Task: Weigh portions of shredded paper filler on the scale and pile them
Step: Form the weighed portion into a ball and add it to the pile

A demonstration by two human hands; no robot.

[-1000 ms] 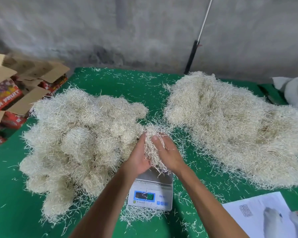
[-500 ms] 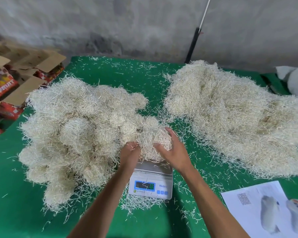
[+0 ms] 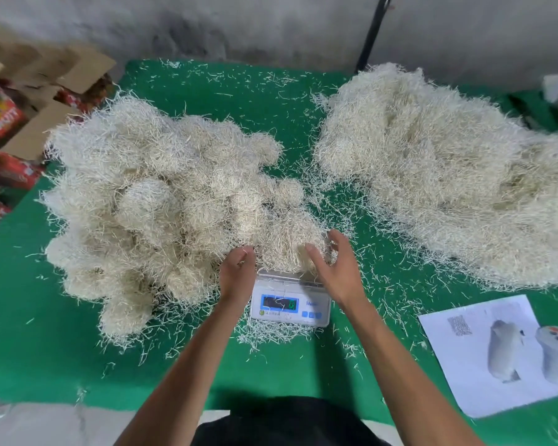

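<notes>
While the portion of shredded paper filler (image 3: 287, 243) sits on the platform of the scale (image 3: 290, 300), the step in hand looks like the weighing itself, and doing it well means getting both hands clear so the reading is true. The left hand (image 3: 237, 273) hovers at the portion's near-left edge with its fingers loosely curled, and I cannot tell whether it pinches a few strands or holds nothing; the right hand (image 3: 334, 268) is spread open at the portion's right side, fingers straight and gripping nothing, though whether the fingertips touch the fibres is unclear. The display's digits are too blurred to read. Because the portion's left side runs into the big pile of weighed clumps (image 3: 149, 207) on the left of the green desk (image 3: 303, 375), I judge it should be tucked inward so that no fibres lean on that pile or on the desk and steal weight. If the reading runs short, a pinch from the loose heap (image 3: 448, 175) on the right would top it up; if over, a pinch should come off. Loose shreds scatter easily, so gentle moves suit best.
</notes>
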